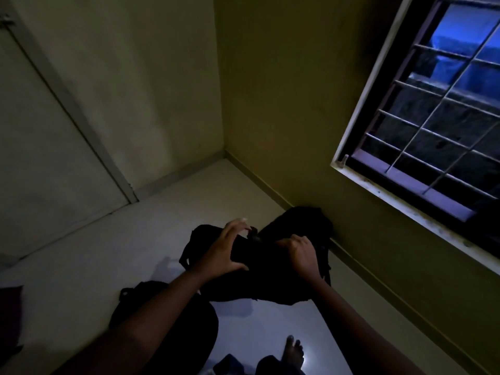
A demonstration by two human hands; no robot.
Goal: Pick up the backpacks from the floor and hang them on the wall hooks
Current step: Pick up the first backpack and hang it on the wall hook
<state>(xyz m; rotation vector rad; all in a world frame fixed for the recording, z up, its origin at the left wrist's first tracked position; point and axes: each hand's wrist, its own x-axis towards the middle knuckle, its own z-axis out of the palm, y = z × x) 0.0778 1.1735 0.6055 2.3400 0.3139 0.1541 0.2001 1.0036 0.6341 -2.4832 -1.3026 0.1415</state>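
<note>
A black backpack (273, 269) is held off the pale floor near the right wall, in dim light. My left hand (226, 250) is spread against its left side, thumb under and fingers over the top near the small loop handle. My right hand (299, 253) is closed on the top right of the same backpack. A second black backpack (140, 296) lies on the floor under my left forearm, mostly hidden. No wall hooks are in view.
A barred window (422, 123) is set in the right wall. A closed door (54, 147) fills the far left. A dark reddish object (9, 312) lies at the left edge. My bare foot (293, 353) stands on the floor below.
</note>
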